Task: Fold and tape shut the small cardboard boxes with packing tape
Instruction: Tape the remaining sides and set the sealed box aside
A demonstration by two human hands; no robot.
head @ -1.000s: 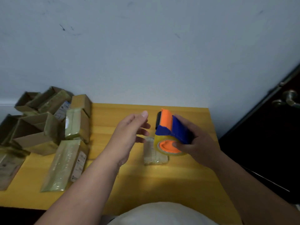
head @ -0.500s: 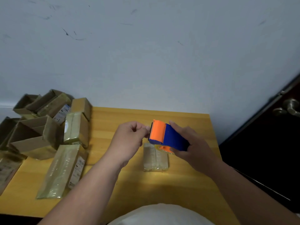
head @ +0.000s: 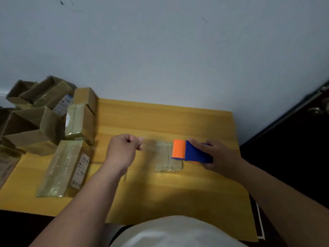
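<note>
A small box wrapped in clear tape lies flat on the yellow wooden table, between my hands. My right hand grips an orange and blue tape dispenser just above the box's right end. My left hand pinches the free end of the clear tape, which stretches faintly from my fingertips to the dispenser, over the box. The tape roll itself is mostly hidden under the dispenser and my right hand.
Several cardboard boxes are piled at the table's left: open ones at the back, taped ones beside them, and a long taped box near my left forearm. A dark door with a handle stands at the right.
My hands have drawn apart: the left went left pinching the tape end, the right went right and down with the dispenser, pulling out a strip over the box.
</note>
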